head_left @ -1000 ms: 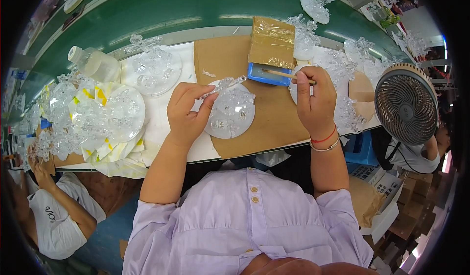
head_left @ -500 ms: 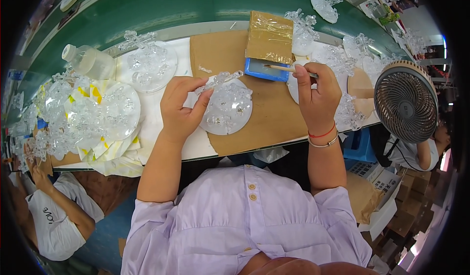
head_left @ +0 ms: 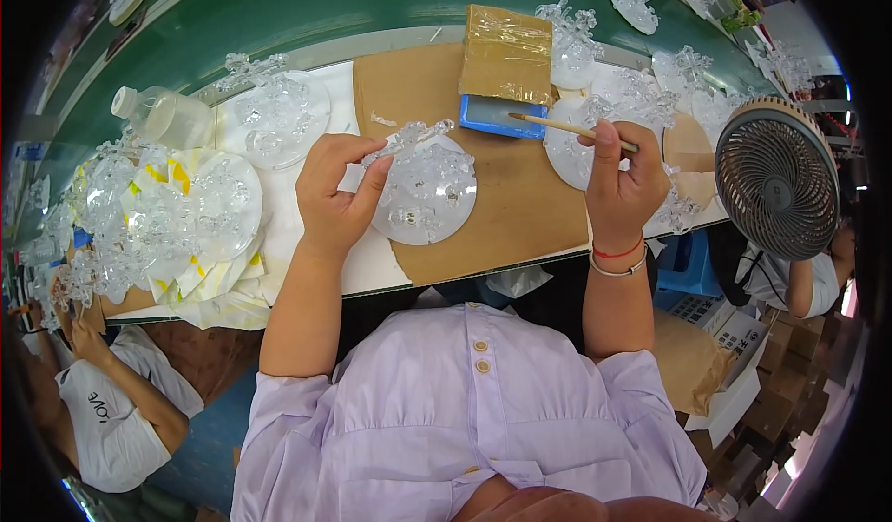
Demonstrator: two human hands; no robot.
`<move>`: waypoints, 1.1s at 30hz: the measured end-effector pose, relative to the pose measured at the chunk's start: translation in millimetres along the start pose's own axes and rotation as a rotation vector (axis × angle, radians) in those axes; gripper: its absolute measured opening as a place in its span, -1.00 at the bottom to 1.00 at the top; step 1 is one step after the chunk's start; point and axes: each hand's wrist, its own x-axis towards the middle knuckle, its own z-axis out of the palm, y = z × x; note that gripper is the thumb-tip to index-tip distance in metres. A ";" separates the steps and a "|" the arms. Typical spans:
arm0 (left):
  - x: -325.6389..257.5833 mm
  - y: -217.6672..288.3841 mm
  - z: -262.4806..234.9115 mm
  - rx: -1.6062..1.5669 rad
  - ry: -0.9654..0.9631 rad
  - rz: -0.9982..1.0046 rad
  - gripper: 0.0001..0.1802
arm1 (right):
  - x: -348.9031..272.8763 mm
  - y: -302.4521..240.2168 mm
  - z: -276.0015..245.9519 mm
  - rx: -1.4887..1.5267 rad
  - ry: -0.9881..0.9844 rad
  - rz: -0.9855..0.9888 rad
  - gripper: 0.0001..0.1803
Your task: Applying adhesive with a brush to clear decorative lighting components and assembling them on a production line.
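Between the thumb and fingers of my left hand (head_left: 336,195) is a clear plastic piece (head_left: 423,137), knobbly and elongated, held above a white round plate (head_left: 418,223) bearing more clear plastic parts. My right hand (head_left: 624,187) pinches a thin wooden brush (head_left: 562,126) by its handle. The brush's tip points left, over a small blue tray (head_left: 502,132) with a greyish-white inside. Brown cardboard wrapped in clear tape (head_left: 507,52) covers the tray's far part. Whether the tip touches the tray's contents, I cannot tell.
Brown cardboard (head_left: 520,206) lies under the work. Clear assemblies crowd both sides, some on a yellow-marked wrap (head_left: 223,303). A translucent bottle (head_left: 163,118) stands left; a dark fan (head_left: 779,183) stands right. Another person's arm (head_left: 135,383) is at lower left.
My right hand has shifted right, and the brush now slants more, its tip still over the blue tray. The left hand keeps the clear piece; the whole view has shifted slightly.
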 end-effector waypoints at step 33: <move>-3.7 -6.6 2.3 -0.091 0.049 -0.009 -0.90 | -76.6 -32.9 -22.6 0.275 -0.428 -0.252 -0.79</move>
